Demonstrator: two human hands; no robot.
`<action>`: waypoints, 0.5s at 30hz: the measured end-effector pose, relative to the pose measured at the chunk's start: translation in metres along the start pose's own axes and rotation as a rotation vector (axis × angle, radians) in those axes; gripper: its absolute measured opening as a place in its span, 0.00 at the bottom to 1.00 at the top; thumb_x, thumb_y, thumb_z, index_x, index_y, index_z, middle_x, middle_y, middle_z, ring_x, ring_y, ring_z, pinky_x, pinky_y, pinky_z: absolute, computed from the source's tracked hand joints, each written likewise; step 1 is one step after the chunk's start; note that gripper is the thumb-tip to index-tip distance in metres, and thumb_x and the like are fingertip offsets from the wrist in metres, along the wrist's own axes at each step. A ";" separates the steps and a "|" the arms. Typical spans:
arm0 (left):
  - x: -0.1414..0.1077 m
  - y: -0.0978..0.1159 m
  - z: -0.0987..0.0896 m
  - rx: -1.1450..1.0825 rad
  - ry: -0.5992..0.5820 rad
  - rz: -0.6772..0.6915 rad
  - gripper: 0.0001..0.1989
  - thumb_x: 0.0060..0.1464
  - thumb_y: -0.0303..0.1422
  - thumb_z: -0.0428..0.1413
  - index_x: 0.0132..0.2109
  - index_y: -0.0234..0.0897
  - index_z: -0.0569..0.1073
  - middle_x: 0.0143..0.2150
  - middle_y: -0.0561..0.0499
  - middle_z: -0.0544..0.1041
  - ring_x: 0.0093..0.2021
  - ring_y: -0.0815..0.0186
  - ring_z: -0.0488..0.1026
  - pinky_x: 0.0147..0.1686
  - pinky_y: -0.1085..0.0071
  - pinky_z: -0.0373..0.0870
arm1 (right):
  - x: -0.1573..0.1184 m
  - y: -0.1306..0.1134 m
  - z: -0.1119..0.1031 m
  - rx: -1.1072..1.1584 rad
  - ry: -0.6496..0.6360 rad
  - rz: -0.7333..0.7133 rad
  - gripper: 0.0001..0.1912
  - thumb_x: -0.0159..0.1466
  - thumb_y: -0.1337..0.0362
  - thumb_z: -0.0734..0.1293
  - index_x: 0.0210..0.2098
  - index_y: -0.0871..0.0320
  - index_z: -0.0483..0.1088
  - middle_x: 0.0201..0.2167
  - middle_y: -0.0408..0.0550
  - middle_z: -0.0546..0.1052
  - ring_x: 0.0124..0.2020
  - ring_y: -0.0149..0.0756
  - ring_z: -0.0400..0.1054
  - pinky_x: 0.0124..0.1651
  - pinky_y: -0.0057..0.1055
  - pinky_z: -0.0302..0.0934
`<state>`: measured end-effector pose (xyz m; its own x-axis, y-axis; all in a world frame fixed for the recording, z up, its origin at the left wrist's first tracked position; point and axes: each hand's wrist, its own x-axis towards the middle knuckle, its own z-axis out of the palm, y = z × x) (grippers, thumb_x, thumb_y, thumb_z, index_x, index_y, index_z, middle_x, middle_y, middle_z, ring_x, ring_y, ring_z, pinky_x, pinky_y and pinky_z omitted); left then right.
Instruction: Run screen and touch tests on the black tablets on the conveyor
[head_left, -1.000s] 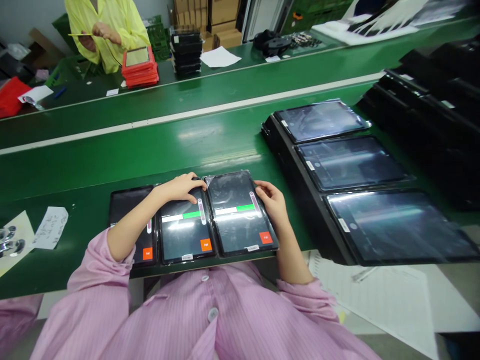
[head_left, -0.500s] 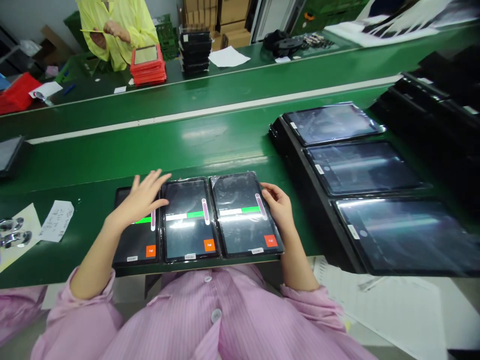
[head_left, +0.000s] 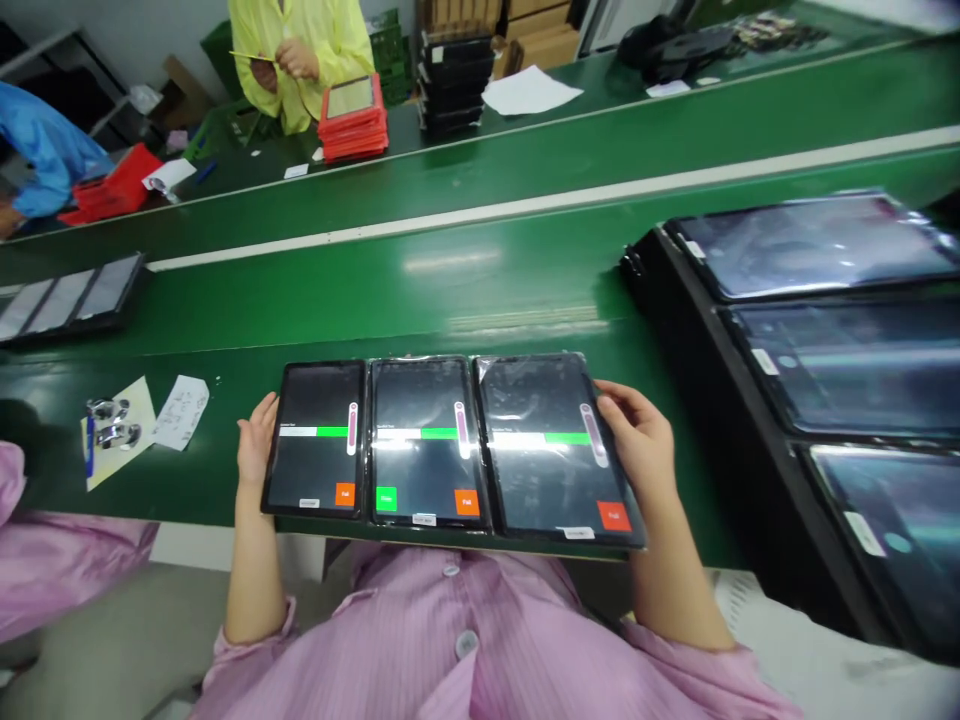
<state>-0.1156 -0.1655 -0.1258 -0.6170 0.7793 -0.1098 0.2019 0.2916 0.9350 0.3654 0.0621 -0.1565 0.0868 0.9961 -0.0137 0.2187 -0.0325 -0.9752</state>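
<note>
Three tablets lie side by side in front of me: a left tablet, a middle tablet and a right tablet. Each lit screen has a white and green bar and an orange or red "Fail" button; the middle one also has a green button. My left hand is at the left tablet's outer edge, its fingers extended upward and holding nothing I can see. At the far side, my right hand grips the right tablet's edge, with some fingertips hidden.
Tablets in a black tray stand to the right. A paper note and a card with shiny metal parts lie at left. More tablets sit farther left. Across the bench, a person in yellow stands behind red cases.
My left hand has moved from over the left tablet to its outer edge. A green button now shows on the middle screen. The view has shifted left; my right hand stays at the right tablet.
</note>
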 end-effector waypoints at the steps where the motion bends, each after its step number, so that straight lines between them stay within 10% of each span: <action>1: 0.000 0.000 0.001 -0.055 -0.014 -0.020 0.46 0.60 0.63 0.22 0.73 0.41 0.49 0.72 0.38 0.61 0.67 0.53 0.66 0.60 0.52 0.70 | 0.000 0.000 0.000 -0.013 0.005 0.003 0.22 0.53 0.47 0.72 0.42 0.54 0.78 0.38 0.53 0.79 0.38 0.45 0.71 0.41 0.39 0.64; 7: 0.003 -0.011 0.000 -0.531 0.005 0.042 0.44 0.55 0.66 0.50 0.65 0.39 0.67 0.67 0.38 0.68 0.65 0.47 0.67 0.65 0.49 0.63 | 0.000 -0.002 0.001 -0.090 0.033 0.025 0.26 0.50 0.46 0.71 0.42 0.56 0.78 0.37 0.51 0.79 0.36 0.43 0.70 0.43 0.41 0.63; 15: 0.007 -0.023 -0.011 -0.565 0.031 -0.020 0.35 0.63 0.60 0.46 0.61 0.39 0.71 0.63 0.40 0.73 0.64 0.51 0.69 0.66 0.49 0.60 | -0.002 -0.008 0.004 -0.067 0.041 0.020 0.24 0.50 0.48 0.71 0.41 0.57 0.77 0.36 0.52 0.78 0.36 0.42 0.70 0.42 0.39 0.62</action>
<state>-0.1323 -0.1728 -0.1443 -0.6401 0.7576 -0.1276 -0.2438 -0.0428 0.9689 0.3598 0.0610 -0.1492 0.1314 0.9911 -0.0224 0.2813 -0.0590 -0.9578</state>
